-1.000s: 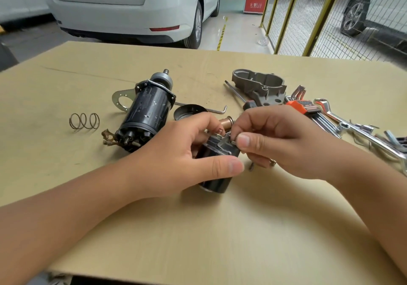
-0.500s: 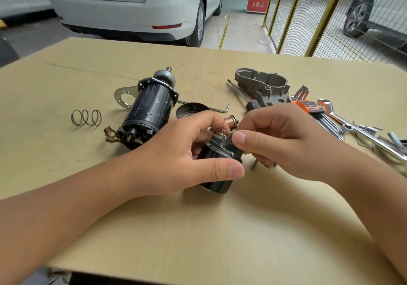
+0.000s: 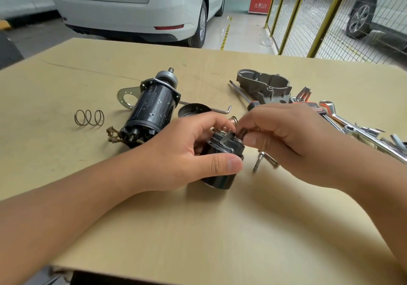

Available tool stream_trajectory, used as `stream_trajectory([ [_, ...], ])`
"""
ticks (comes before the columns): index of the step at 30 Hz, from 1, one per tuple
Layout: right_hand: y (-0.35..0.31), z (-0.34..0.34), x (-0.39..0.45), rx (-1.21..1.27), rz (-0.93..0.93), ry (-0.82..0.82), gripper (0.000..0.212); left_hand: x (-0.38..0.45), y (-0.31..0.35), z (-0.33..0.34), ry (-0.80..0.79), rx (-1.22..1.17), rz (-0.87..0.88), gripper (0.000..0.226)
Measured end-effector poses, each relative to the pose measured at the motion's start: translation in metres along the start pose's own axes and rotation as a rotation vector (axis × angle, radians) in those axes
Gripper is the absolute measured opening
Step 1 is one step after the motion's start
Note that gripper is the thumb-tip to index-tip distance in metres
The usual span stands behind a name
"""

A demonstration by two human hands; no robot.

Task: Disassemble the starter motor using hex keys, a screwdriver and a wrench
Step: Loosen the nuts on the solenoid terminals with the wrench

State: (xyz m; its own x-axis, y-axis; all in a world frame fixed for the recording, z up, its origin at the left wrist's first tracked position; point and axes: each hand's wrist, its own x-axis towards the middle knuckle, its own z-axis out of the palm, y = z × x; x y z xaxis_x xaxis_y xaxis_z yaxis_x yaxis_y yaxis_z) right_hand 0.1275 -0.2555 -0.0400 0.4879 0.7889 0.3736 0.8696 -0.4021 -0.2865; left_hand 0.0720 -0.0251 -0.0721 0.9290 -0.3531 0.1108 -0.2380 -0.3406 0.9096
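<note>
The table (image 3: 220,229) fills the lower frame. At centre the hands, left (image 3: 176,152) and right (image 3: 290,139), meet on the solenoid (image 3: 222,152). Left of it lies the motor (image 3: 152,110), with a spring (image 3: 89,117) at far left and a bracket (image 3: 124,97) behind. A housing (image 3: 264,87) sits upper right, wrenches (image 3: 361,130) along the right edge

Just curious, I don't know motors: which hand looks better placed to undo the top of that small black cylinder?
Probably the right hand: it pinches a small hex key at the cap of the black cylinder. The left hand grips the cylinder, steadying it on the table.
</note>
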Motion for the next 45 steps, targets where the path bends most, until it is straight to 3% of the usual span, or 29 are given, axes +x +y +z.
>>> stream_trajectory([
  [4, -0.001, 0.002, -0.003, 0.258, 0.11, -0.024, 0.026, -0.002, 0.008, -0.002, -0.035, 0.091, -0.016, 0.059],
  [7, -0.006, 0.011, -0.002, 0.405, 0.136, 0.041, 0.029, -0.009, 0.017, 0.005, 0.007, 0.287, -0.023, 0.053],
  [10, -0.009, 0.018, 0.0, 0.568, 0.177, 0.057, 0.023, -0.025, 0.02, 0.016, 0.14, 0.351, -0.072, 0.056],
  [14, -0.01, 0.02, 0.001, 0.746, 0.232, 0.034, 0.037, -0.039, 0.024, 0.04, 0.383, 0.225, -0.146, 0.066],
  [20, -0.005, 0.022, 0.0, 0.855, 0.238, -0.009, 0.022, -0.037, 0.022, 0.055, 0.612, 0.198, -0.19, 0.071],
  [28, -0.001, 0.029, 0.002, 0.899, 0.298, 0.077, 0.013, -0.043, 0.02, 0.053, 0.588, 0.017, -0.141, 0.062],
  [33, -0.006, 0.03, 0.0, 0.938, 0.264, -0.007, 0.02, -0.047, 0.015, 0.051, 0.552, -0.028, -0.121, 0.054],
  [36, -0.008, 0.028, 0.0, 0.946, 0.241, -0.042, 0.013, -0.049, 0.014, 0.048, 0.531, -0.058, -0.106, 0.055],
  [41, -0.007, 0.027, -0.001, 0.952, 0.249, -0.01, 0.035, -0.051, 0.013, 0.052, 0.515, -0.034, -0.068, 0.058],
  [45, -0.009, 0.024, -0.003, 0.967, 0.185, -0.009, 0.023, -0.051, 0.01, 0.053, 0.54, 0.016, -0.07, 0.059],
])
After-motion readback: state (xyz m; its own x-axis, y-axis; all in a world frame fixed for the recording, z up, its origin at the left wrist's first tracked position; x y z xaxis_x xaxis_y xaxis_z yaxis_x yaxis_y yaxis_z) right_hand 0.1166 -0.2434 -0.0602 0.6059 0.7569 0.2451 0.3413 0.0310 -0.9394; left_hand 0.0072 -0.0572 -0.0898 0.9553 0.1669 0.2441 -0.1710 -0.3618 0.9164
